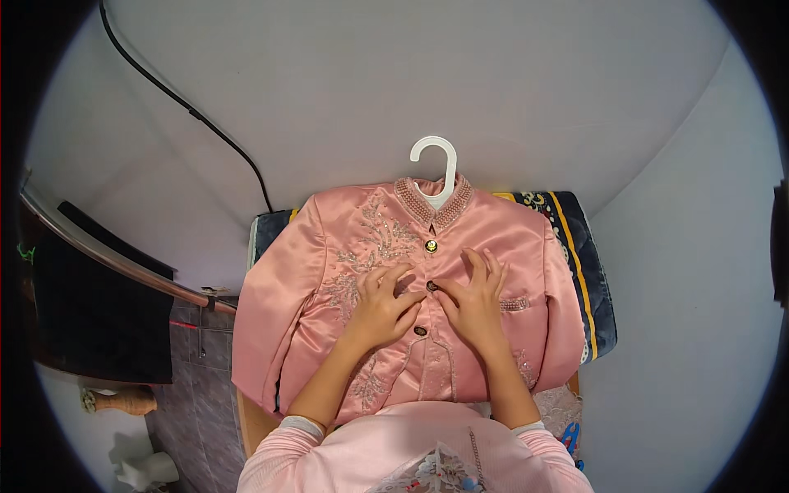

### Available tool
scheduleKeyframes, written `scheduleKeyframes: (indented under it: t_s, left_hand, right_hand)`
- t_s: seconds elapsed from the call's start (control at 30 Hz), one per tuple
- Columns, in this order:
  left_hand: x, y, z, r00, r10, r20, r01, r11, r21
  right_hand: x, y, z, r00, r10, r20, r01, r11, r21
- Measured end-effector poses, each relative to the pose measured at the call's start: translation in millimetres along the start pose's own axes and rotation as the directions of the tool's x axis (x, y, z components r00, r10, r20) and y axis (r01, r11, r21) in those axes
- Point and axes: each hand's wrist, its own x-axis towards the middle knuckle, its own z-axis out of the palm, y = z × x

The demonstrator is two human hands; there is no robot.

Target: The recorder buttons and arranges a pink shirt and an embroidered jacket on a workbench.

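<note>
A pink satin jacket [526, 263] with silvery beaded embroidery lies front up before me, its beaded collar [451, 213] pointing away. Inside the neck is a white hanger [450, 164], its hook sticking out beyond the collar. Down the front run an upper button [431, 246], a middle dark button [431, 286] and a lower button [420, 331]. My right hand [477, 311] pinches at the middle button with thumb and forefinger. Beside it, my left hand [382, 311] has its fingers closed on the jacket's front edge. Below the lower button the front panels spread apart.
A dark blue patterned cloth [598, 304] with yellow stripes lies under the jacket. Walls stand close behind and to the right. At left are a black cable [197, 115], a copper-coloured rail [123, 261] with black cloth [123, 329], and a vase [123, 400]. Blue-handled scissors [571, 435] lie near right.
</note>
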Motion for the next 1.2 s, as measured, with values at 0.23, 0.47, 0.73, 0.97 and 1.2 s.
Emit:
scheduleKeyframes:
  t_s: [0.23, 0.47, 0.73, 0.97, 1.2]
  left_hand:
    - [-23.8, 12.0, -17.8, 0.997, -0.07, 0.028, 0.072, 0.994, -0.081]
    - [-37.2, 21.7, -20.2, 0.991, -0.107, 0.079, 0.115, 0.988, -0.107]
    - [-44.6, 37.2, -4.5, 0.97, -0.244, -0.002, 0.242, 0.964, -0.107]
    - [-35.2, 51.8, -9.1, 0.919, -0.395, -0.005, 0.388, 0.905, -0.174]
    - [-28.5, 56.8, -20.4, 0.914, -0.405, 0.024, 0.401, 0.894, -0.201]
  right_hand:
    - [-25.2, -8.9, -1.9, 1.0, 0.0, -0.007, 0.0, 0.996, 0.088]
    - [-55.7, -24.5, -13.0, 0.992, 0.044, 0.116, -0.042, 0.999, -0.024]
    - [-60.5, -34.7, -9.3, 0.999, 0.05, -0.008, -0.051, 0.993, -0.106]
    - [-50.8, -35.6, -5.6, 0.996, -0.013, 0.091, 0.037, 0.965, -0.259]
    - [-46.6, -39.3, -26.6, 0.997, 0.042, 0.068, -0.04, 0.999, -0.027]
